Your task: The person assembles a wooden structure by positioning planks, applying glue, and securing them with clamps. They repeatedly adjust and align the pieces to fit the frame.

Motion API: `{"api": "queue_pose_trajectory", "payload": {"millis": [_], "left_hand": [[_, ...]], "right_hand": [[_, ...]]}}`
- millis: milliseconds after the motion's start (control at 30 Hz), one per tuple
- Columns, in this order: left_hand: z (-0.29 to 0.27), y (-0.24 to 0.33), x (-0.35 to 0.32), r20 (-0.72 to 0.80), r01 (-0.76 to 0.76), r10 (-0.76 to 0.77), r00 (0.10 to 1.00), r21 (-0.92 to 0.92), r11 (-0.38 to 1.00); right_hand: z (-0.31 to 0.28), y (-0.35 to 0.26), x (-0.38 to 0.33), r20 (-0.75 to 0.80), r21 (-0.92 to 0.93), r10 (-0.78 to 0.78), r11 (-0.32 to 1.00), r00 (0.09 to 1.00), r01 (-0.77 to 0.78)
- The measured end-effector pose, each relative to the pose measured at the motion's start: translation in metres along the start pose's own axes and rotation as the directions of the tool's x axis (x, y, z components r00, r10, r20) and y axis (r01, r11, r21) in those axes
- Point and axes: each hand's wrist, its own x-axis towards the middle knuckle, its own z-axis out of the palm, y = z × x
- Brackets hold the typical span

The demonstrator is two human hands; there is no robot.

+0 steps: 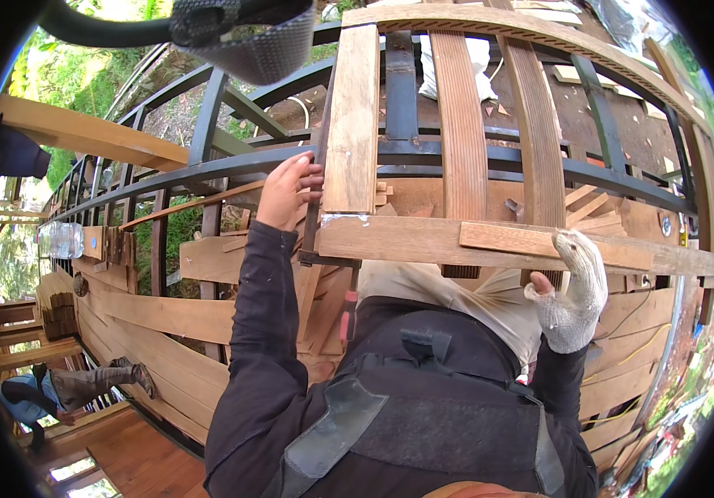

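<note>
My bare left hand (290,190) has its fingers apart, the tips at the dark bar of a clamp (314,212) along the left edge of a wooden frame. The clamp's red and black handle (349,314) hangs below the frame's near corner. On my right hand (573,292) is a white glove with the thumb tip bare. Its fingers lie over a thin wooden strip (506,238) on the near rail (390,238), and its thumb is at the rail's near side. Grooved boards (460,124) and a smooth left board (352,124) run away from me, joining the far rail.
A dark metal railing (249,164) passes beneath the frame. Planks (170,315) and offcuts lie around on the left. At far left a person (83,392) is bent over near a stack of timber. A large clear bottle (61,241) stands by the railing.
</note>
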Motion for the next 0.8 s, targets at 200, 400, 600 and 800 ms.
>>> {"api": "queue_pose_trajectory", "payload": {"millis": [200,400,600,800], "left_hand": [[-0.061,-0.017,-0.030,-0.297,-0.132,0.191,0.936,0.206,0.970],[-0.111,-0.053,-0.022,-0.331,-0.187,0.333,0.883,0.403,0.896],[-0.154,-0.061,-0.009,-0.417,-0.130,0.232,0.879,0.259,0.957],[-0.124,-0.025,0.014,-0.439,-0.100,0.203,0.875,0.247,0.964]], "right_hand": [[-0.005,0.018,-0.039,-0.114,0.078,0.140,0.988,0.984,-0.132],[-0.054,0.053,-0.070,-0.396,0.046,0.165,0.986,0.903,-0.160],[-0.164,0.114,-0.149,-0.872,0.288,0.417,0.861,0.257,-0.419],[-0.120,0.171,-0.272,-0.305,-0.273,0.856,0.341,0.417,-0.900]]}}
